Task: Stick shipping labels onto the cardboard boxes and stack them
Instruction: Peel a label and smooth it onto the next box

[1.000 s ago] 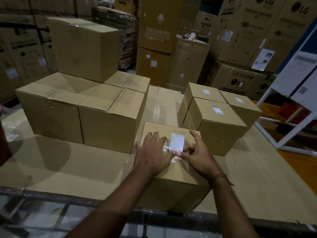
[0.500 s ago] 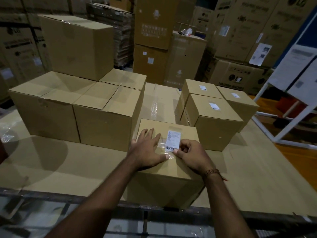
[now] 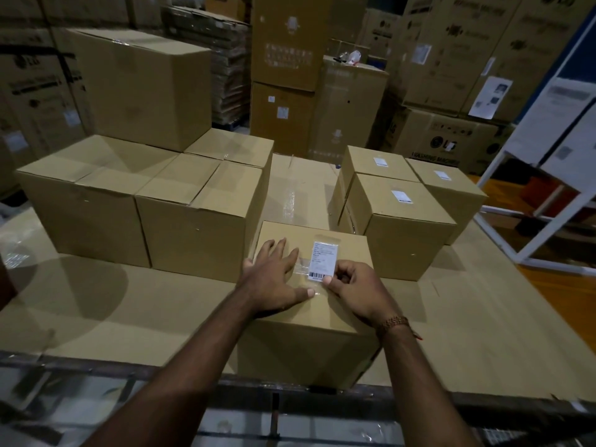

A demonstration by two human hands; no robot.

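Labelling a cardboard box on a cardboard-covered table (image 3: 96, 304).
Unlabelled boxes (image 3: 142, 201) stand left, three labelled boxes (image 3: 400, 227) right; the near box (image 3: 309, 337) sits between them at the table's front edge. Left hand (image 3: 274, 282) lies flat, fingers spread, on its top; right hand (image 3: 354, 291), fingers curled, pinches the shipping label (image 3: 323, 261) lying there.

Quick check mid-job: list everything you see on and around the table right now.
near box: one, tan, front edge of table, under both hands
label: one, white, on near box top
labelled boxes: three, tan, right
unlabelled boxes: four, tan, left, a large one on top
table: one, cardboard-covered
warehouse cartons: many, brown, behind
white frame: one, far right
left hand: flat on near box
right hand: fingers pinch label's lower corner
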